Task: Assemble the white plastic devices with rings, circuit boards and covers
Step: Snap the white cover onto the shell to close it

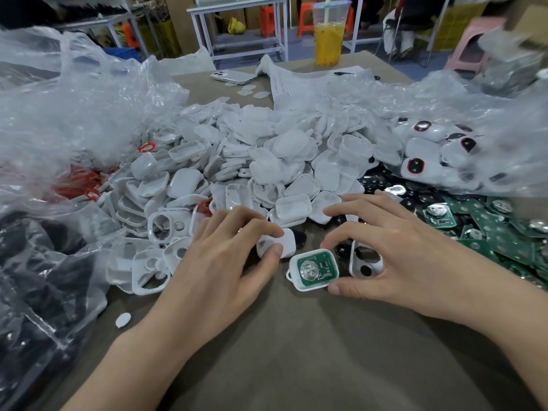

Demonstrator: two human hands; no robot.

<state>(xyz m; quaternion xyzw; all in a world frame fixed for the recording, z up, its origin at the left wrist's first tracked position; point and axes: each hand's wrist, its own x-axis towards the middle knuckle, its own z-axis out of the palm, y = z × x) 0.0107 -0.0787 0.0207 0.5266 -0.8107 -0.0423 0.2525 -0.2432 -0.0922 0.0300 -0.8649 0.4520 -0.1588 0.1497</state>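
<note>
Shell (297, 285) with green board (315, 268) seated, on the table (296, 351), pinched at its rim between thumb and forefinger of the right hand (400, 256). The left hand (225, 253) pinches a white cover (287, 243) just beside it. Light, stiff, likely slick plastic: hold by the edges, off the board.
</note>
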